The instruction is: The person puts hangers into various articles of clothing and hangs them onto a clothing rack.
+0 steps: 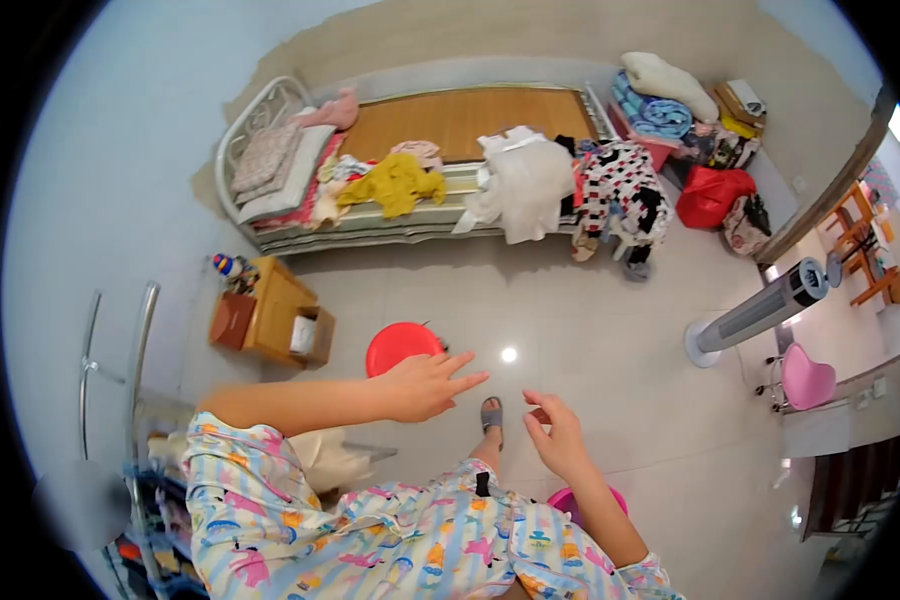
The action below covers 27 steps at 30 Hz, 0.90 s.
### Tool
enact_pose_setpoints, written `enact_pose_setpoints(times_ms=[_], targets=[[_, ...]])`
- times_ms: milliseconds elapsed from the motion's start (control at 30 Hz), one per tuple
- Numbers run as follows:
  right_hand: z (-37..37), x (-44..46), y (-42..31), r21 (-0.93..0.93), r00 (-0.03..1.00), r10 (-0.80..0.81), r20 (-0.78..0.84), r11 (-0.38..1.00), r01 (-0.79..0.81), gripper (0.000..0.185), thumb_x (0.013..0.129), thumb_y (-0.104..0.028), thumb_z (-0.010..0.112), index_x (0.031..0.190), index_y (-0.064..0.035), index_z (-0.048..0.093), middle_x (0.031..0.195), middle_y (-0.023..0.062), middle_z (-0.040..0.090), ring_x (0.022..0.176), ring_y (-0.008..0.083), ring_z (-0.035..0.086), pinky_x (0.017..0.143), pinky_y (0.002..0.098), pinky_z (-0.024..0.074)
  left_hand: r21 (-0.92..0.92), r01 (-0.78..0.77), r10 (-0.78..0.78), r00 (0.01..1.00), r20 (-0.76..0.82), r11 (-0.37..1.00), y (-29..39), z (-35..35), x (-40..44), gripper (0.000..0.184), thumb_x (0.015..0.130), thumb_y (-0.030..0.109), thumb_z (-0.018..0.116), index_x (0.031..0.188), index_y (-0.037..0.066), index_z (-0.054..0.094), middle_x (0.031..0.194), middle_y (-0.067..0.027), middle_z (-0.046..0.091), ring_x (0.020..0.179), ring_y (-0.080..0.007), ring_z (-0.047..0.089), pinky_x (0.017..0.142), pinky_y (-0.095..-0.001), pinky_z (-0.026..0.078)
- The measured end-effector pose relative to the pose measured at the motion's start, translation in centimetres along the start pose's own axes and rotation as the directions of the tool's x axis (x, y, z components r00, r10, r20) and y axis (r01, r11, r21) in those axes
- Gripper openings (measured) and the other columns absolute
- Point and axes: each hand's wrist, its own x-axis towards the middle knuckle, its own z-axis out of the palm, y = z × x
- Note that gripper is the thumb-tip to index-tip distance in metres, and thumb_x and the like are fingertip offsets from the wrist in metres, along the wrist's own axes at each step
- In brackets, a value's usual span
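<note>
My left hand point(428, 387) reaches across in front of me, palm turned down and fingers stretched apart, holding nothing. Behind it is a round red stool point(398, 344), whose near edge the hand and forearm partly cover. To the right, my right hand point(560, 438) is raised with loosely bent fingers, the thumb apart from them, and nothing shows in its grasp. A gap lies between the two hands, with my sandalled foot point(492, 415) on the floor between them. Below the right forearm, a pink-purple round item point(613, 497) is partly hidden by my patterned clothing.
A bed point(450, 195) along the far wall carries a yellow garment point(395, 185), white cloth point(530, 190) and checkered clothes point(625, 185). A wooden cabinet point(275, 310) stands left. At right are a tower fan point(760, 312) and a pink chair point(808, 378); metal rails point(142, 370) rise at left.
</note>
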Motion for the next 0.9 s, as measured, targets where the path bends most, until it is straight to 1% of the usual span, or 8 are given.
enact_pose_setpoints(times_ms=[100,167,333,500,600,767,867,900], targets=[[-4.0,5.2,1.4,-0.251,0.996,-0.007,-0.088,0.968,-0.015,0.033,0.087,-0.002,0.060,0.120,-0.0026,0.058,0.110,0.0140,0.062,0.086,0.0217,0.066,0.078,0.0337,0.0517,-0.134,0.079,-0.085,0.996,-0.040,0.988,-5.2,0.0,5.7,0.070,0.086,0.022,0.065,0.147,0.016,0.030,0.142,-0.0232,0.037,0.108,-0.0363,0.056,0.084,-0.0433,0.051],[-6.8,8.8,1.7,-0.348,0.992,-0.001,-0.128,0.937,-0.044,0.030,0.087,-0.002,0.060,0.117,-0.0022,0.059,0.110,0.0146,0.062,0.085,0.0235,0.066,0.076,0.0346,0.0511,-0.245,0.068,-0.118,0.974,-0.194,0.967,-8.7,1.0,9.3,0.070,0.086,0.022,0.065,0.146,0.015,0.030,0.141,-0.0229,0.038,0.106,-0.0379,0.056,0.084,-0.0448,0.050],[-13.6,18.4,3.9,-0.392,0.964,-0.024,-0.263,0.916,-0.084,0.031,0.084,-0.002,0.061,0.116,-0.0043,0.059,0.108,0.0144,0.061,0.084,0.0263,0.063,0.076,0.0359,0.0505,-0.553,0.132,-0.385,0.845,-0.372,0.823,-14.9,1.2,21.1,0.067,0.086,0.020,0.064,0.144,0.012,0.032,0.136,-0.0219,0.042,0.105,-0.0366,0.057,0.085,-0.0446,0.050],[-20.1,24.0,8.6,-0.260,0.893,0.066,-0.445,0.945,-0.200,0.030,0.085,-0.002,0.060,0.115,-0.0023,0.059,0.105,0.0155,0.061,0.081,0.0255,0.061,0.075,0.0346,0.0495,-0.857,0.024,-0.535,0.790,-0.299,0.515,-16.4,2.3,34.9,0.060,0.087,0.016,0.062,0.141,0.008,0.037,0.131,-0.0194,0.048,0.097,-0.0316,0.061,0.082,-0.0406,0.051],[-24.5,27.1,13.2,-0.225,0.871,0.113,-0.479,0.943,-0.247,0.029,0.085,-0.003,0.059,0.114,-0.0017,0.060,0.104,0.0159,0.062,0.081,0.0254,0.061,0.074,0.0339,0.0492,-0.811,0.036,-0.472,0.828,-0.302,0.583,-17.6,2.4,42.1,0.059,0.087,0.014,0.064,0.141,0.008,0.038,0.130,-0.0161,0.050,0.097,-0.0227,0.063,0.074,-0.0348,0.052],[-34.7,34.9,21.9,-0.268,0.893,0.083,-0.442,0.938,-0.219,0.025,0.088,-0.004,0.058,0.112,-0.0011,0.062,0.102,0.0135,0.063,0.082,0.0205,0.064,0.073,0.0295,0.0522,-0.796,0.168,-0.571,0.781,-0.252,0.581,-22.3,1.7,53.1,0.055,0.087,0.012,0.063,0.137,0.007,0.043,0.123,-0.0166,0.056,0.091,-0.0241,0.064,0.075,-0.0345,0.053],[-40.1,40.9,28.3,-0.011,0.859,0.151,-0.490,0.984,-0.179,0.023,0.088,-0.005,0.058,0.111,0.0004,0.063,0.096,0.0117,0.067,0.079,0.0173,0.065,0.071,0.0277,0.0520,-0.810,0.182,-0.612,0.749,-0.253,0.557,-25.3,1.0,61.1,0.053,0.086,0.013,0.064,0.135,0.006,0.045,0.117,-0.0169,0.060,0.090,-0.0258,0.065,0.077,-0.0362,0.053],[-41.5,43.1,30.3,-0.015,0.853,0.161,-0.496,0.981,-0.194,0.023,0.088,-0.005,0.058,0.109,0.0008,0.064,0.094,0.0114,0.068,0.078,0.0167,0.065,0.071,0.0274,0.0520,-0.805,0.185,-0.612,0.748,-0.257,0.564,-25.9,0.6,63.4,0.053,0.085,0.014,0.064,0.134,0.006,0.046,0.115,-0.0171,0.061,0.090,-0.0271,0.065,0.078,-0.0378,0.052]])
